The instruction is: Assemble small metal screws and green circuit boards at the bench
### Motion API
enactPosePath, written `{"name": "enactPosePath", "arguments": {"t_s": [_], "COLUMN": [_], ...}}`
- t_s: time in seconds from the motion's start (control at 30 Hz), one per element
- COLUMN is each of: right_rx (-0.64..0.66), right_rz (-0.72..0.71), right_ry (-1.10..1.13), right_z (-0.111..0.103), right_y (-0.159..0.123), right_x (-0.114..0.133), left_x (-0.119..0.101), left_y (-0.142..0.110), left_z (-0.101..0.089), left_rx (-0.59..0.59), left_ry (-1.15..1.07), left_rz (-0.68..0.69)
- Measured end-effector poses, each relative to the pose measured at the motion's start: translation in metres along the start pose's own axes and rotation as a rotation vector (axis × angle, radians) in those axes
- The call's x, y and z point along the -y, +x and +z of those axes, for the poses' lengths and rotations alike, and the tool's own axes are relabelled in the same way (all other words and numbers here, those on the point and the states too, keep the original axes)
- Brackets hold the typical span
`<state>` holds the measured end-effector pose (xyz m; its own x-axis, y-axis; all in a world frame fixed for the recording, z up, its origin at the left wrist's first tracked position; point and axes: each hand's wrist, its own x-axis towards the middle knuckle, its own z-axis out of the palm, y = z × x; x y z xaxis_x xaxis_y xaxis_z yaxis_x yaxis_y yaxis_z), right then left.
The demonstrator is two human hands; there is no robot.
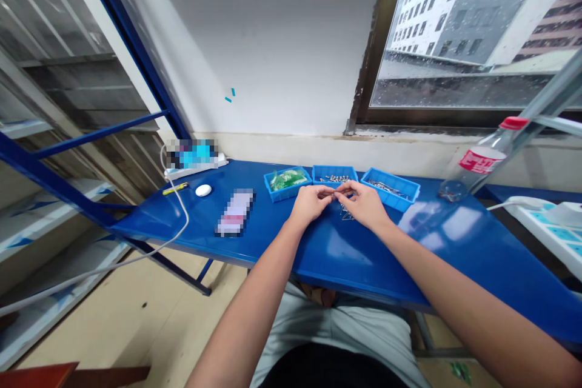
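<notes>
My left hand (311, 203) and my right hand (359, 200) meet fingertip to fingertip above the blue table. Both are closed in a pinch, and whatever sits between the fingers is too small to make out. Under my right hand lie some thin metal pieces (348, 214), partly covered by it. Just beyond my hands stand three blue trays in a row. The left tray (287, 195) holds green pieces in clear plastic (288, 179). Small metal parts (336, 179) lie in the middle tray (334, 170). Slim metal pieces (384, 186) are in the right tray (409, 197).
On the table (273, 236) to the left are a blurred-out phone (235, 212), a white round object (203, 190), a yellow cutter (175, 189) and a white cable (184, 218). A red-capped plastic bottle (482, 160) stands at the right, near the window.
</notes>
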<state>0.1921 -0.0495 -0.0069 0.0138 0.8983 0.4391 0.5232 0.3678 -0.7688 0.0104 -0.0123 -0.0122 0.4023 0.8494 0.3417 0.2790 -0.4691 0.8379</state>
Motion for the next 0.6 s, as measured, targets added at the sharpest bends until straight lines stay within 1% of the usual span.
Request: {"name": "enactPosePath", "arguments": {"t_s": [0.17,0.27,0.33,0.43,0.53,0.6], "right_rx": [0.014,0.027,0.032,0.014,-0.005,0.006], "right_rz": [0.014,-0.011,-0.045,-0.093,-0.108,-0.117], "right_ry": [0.037,0.026,-0.002,-0.06,-0.076,-0.065], "right_z": [0.0027,0.0039,0.0041,0.0029,0.0004,-0.0009], "right_y": [0.0012,0.001,0.0007,0.0007,0.0013,0.0018], "right_x": [-0.008,-0.0087,-0.0075,-0.0055,-0.0044,-0.0042], "left_x": [-0.0006,-0.0008,-0.0008,-0.0022,-0.0059,-0.0086], "left_y": [-0.0007,-0.0005,-0.0003,-0.0011,-0.0032,-0.0045], "left_z": [0.0012,0.001,0.0005,-0.0006,-0.002,-0.0029], "left_rx": [-0.053,-0.052,-0.051,-0.052,-0.007,0.027], "left_ry": [-0.132,-0.181,-0.161,-0.067,0.036,0.08], "left_rz": [-0.01,-0.017,-0.012,0.0,0.024,0.035]}}
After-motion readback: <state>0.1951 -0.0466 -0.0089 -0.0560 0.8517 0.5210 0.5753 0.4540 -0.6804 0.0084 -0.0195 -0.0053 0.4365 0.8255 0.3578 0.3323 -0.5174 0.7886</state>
